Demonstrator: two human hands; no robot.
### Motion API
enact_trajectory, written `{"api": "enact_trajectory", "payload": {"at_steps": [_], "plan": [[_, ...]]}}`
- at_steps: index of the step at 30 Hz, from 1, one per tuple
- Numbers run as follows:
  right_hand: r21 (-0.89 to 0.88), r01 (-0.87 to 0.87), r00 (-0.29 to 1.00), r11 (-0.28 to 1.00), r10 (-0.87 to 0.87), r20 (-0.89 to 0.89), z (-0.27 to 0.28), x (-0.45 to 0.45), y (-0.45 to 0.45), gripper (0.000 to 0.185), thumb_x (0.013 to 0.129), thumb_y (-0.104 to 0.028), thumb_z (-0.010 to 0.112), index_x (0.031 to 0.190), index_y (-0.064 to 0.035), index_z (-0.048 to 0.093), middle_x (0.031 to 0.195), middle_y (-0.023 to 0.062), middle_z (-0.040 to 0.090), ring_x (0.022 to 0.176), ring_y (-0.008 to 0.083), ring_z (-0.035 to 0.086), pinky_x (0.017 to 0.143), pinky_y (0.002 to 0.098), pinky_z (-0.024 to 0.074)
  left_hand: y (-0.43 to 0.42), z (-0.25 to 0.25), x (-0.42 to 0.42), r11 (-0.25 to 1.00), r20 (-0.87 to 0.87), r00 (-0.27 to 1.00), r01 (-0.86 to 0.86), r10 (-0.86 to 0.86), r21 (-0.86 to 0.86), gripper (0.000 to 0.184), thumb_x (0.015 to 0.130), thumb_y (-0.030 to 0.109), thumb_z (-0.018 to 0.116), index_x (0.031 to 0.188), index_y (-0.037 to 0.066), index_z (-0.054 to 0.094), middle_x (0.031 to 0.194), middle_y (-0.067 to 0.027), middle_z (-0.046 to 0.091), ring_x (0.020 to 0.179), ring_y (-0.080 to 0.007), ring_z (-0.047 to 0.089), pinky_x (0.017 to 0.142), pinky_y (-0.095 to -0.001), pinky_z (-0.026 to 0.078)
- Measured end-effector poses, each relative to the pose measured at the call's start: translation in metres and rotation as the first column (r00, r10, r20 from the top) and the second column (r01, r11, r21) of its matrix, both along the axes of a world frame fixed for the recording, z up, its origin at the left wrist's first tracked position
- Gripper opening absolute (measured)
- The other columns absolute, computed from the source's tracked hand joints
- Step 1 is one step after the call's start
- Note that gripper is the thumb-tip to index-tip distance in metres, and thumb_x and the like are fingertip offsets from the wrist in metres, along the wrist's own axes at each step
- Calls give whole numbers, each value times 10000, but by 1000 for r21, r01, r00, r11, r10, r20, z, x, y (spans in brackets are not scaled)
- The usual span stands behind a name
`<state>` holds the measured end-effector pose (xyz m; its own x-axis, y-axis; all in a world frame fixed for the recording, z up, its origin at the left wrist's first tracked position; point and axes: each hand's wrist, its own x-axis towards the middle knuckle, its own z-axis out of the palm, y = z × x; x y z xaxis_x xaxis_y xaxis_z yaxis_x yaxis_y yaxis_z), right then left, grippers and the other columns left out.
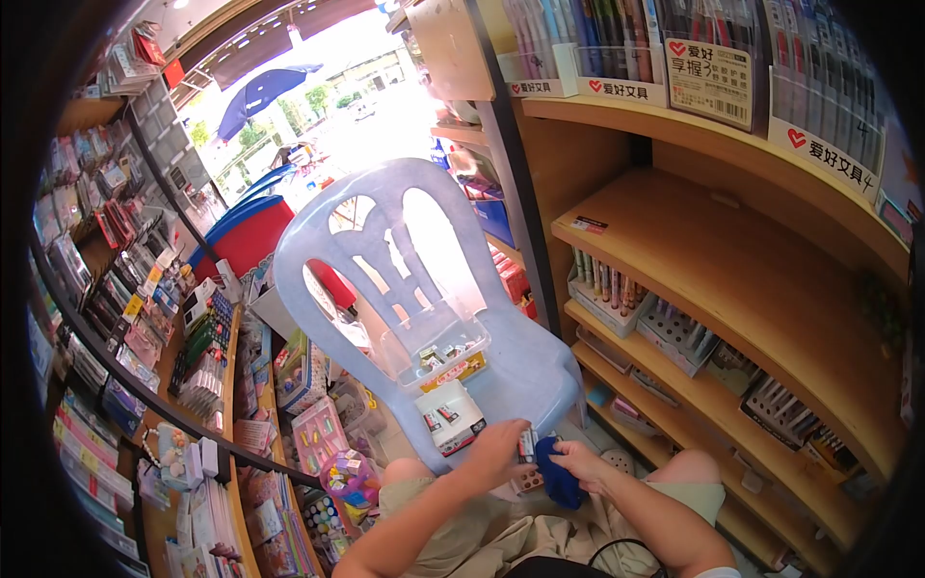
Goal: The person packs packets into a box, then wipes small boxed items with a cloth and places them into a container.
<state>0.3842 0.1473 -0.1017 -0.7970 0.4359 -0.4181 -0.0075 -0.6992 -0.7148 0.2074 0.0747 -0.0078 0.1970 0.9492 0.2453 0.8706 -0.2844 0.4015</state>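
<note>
My left hand (pixel 497 453) is closed around a small pale packet (pixel 526 446) with dark printing, too small to identify. Gripped in my right hand (pixel 580 465) is a dark blue cloth (pixel 559 476), which hangs down right beside the packet. Whether cloth and packet touch, I cannot tell. Just ahead, on the seat of a blue plastic chair (pixel 528 358), stands an open white box (pixel 451 416) with a few small packets in it. Behind it is a clear plastic box (pixel 438 349) that also holds several small packets.
Wooden shelves (pixel 713 260) rise on the right, with pens in display boxes (pixel 617 89) on top and pen trays (pixel 607 294) lower down. Stationery racks (pixel 207 356) line the left side. A pink basket (pixel 349 479) stands near my left knee.
</note>
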Motion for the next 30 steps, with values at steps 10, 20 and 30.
{"api": "enact_trajectory", "payload": {"at_steps": [10,20,30], "plan": [[-106,108,989,988,-117,-88,8,2,9,160,906,-88,505,1014,-36,611,830,65,657,624,144,630,526,273,522,77,32,-134,810,170,840,-543,516,223,679,621,227,812,1149,-35,473,1080,-213,565,984,-354,561,861,-403,451],[-84,97,989,992,-105,-100,11,2,9,138,902,-116,542,1003,-58,617,799,59,653,599,150,623,536,291,528,32,12,-119,940,-268,916,-331,299,-83,382,738,237,709,1026,41,554,987,-142,583,984,-284,553,833,-398,409],[-67,131,986,989,-137,-92,-2,0,5,132,899,-134,566,983,-50,625,809,43,653,625,125,614,554,265,513,30,-48,-130,697,-537,743,-627,400,-348,616,666,482,719,1084,59,560,1113,-131,566,1086,-301,499,865,-518,349]]}}
